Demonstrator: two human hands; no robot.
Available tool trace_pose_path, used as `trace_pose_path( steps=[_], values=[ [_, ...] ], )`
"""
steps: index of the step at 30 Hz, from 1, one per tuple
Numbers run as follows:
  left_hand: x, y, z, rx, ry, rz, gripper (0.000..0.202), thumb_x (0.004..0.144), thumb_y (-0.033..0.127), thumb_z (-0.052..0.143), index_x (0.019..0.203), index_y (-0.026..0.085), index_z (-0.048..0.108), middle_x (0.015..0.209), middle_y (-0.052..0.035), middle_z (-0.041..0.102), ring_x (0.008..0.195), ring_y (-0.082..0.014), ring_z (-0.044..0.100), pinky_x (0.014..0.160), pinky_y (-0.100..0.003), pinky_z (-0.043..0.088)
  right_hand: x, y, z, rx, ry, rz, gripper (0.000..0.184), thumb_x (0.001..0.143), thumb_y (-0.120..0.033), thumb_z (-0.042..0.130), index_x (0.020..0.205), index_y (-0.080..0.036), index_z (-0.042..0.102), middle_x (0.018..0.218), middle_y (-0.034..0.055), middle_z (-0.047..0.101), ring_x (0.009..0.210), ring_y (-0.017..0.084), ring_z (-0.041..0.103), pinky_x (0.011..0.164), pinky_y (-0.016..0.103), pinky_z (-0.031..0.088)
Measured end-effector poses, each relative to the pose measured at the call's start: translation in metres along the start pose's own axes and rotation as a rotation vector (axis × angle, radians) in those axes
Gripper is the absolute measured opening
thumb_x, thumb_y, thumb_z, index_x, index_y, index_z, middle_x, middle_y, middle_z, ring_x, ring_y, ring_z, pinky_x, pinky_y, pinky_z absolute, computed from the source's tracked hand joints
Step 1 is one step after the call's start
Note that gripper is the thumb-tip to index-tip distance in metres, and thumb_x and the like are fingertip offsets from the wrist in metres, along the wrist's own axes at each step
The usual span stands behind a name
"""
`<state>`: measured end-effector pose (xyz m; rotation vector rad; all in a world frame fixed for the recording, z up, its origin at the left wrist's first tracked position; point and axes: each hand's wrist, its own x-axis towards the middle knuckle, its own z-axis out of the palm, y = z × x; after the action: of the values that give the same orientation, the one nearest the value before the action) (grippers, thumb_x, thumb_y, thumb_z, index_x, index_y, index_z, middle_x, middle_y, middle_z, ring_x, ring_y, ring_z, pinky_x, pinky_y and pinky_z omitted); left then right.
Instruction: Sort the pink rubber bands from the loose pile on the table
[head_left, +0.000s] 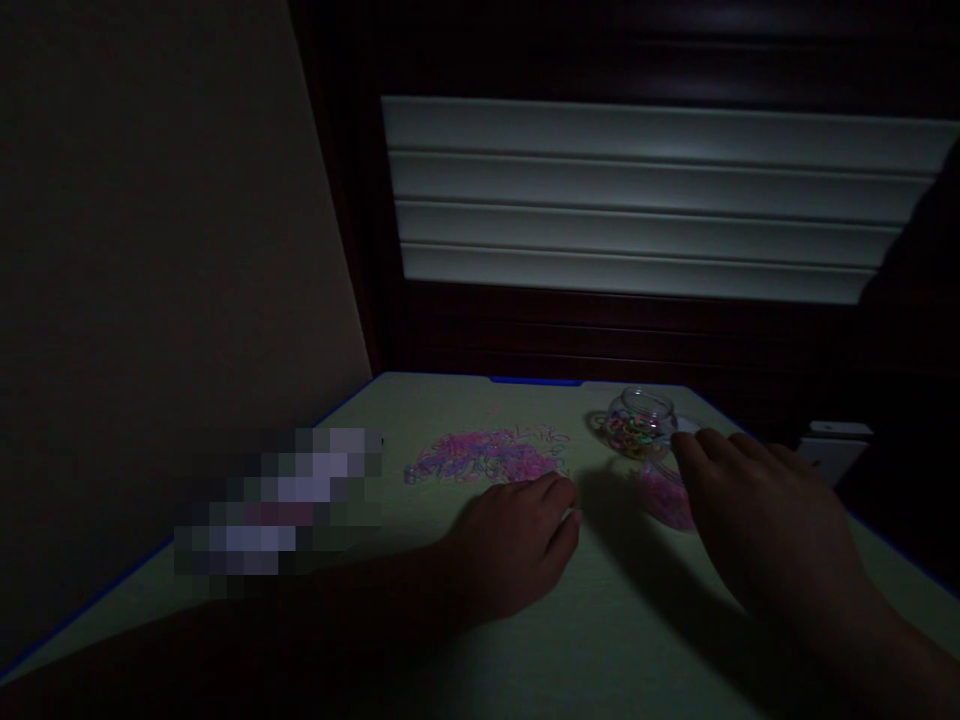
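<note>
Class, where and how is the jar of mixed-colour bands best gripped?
Probably by the neck of the mixed jar, from above: it stands upright, open-topped, neck narrower than body, while the pinkish jar and right hand crowd its near side.

Free lane along the tabletop (pixel 600 620) between the hands (pixel 517 545), two jars (pixel 664 495) rightward as obstacles.

Pink-and-purple loose bands (pixel 480 457), multicoloured jar contents (pixel 634 432), pale-green tabletop (pixel 600 640), blue table edging (pixel 535 380)
</note>
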<state>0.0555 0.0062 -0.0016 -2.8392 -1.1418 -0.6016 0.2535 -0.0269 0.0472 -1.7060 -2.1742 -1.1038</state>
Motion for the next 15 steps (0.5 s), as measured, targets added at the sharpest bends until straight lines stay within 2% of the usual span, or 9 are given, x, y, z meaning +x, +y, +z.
trace_pose_path(
  steps=[15],
  values=[
    [-0.0008,-0.0016,0.0012,0.005,0.004,-0.001,0.014,0.087,0.025,0.031,0.090,0.018,0.043,0.084,-0.0021,0.052,0.074,-0.0157,0.052,0.065,-0.029,0.041,-0.0006,-0.0004,-0.0012,-0.084,-0.147,0.063,0.019,0.068,-0.003,0.043,0.079,-0.016,0.053,0.072,0.0067,0.056,0.067,0.025,0.053,0.057,0.034,0.033]
  ],
)
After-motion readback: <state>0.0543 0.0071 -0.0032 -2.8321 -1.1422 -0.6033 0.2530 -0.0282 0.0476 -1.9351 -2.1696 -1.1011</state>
